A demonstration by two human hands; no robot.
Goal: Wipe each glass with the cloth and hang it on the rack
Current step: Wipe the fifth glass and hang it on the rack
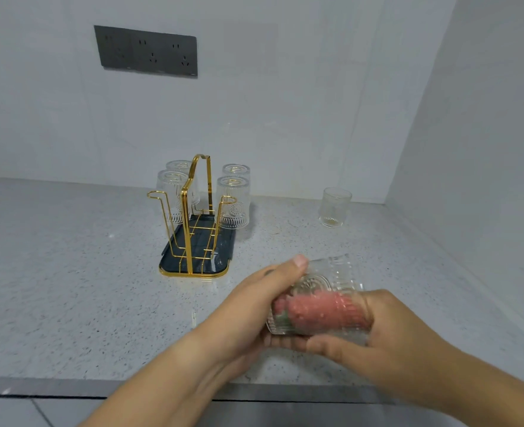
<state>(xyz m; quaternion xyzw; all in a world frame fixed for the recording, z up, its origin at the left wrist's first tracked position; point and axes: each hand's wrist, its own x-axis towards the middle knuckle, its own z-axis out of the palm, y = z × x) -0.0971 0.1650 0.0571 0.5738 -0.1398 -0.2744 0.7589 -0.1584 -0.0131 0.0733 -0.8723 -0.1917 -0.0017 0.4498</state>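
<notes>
Speckled counter fills the lower frame, grey socket panel upper left. Centre: the gold rack with four glasses hung upside down (two each side). A lone tumbler stands upright, right of centre. Lower right, the left hand clasps a ribbed glass lying sideways, while the right hand grips its mouth end, pink cloth stuffed inside.

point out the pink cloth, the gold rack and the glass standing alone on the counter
pink cloth (319,312), head view, its bunched middle inside the held glass
gold rack (187,211), head view, front upright post
lone glass (334,208), head view, side wall
</notes>
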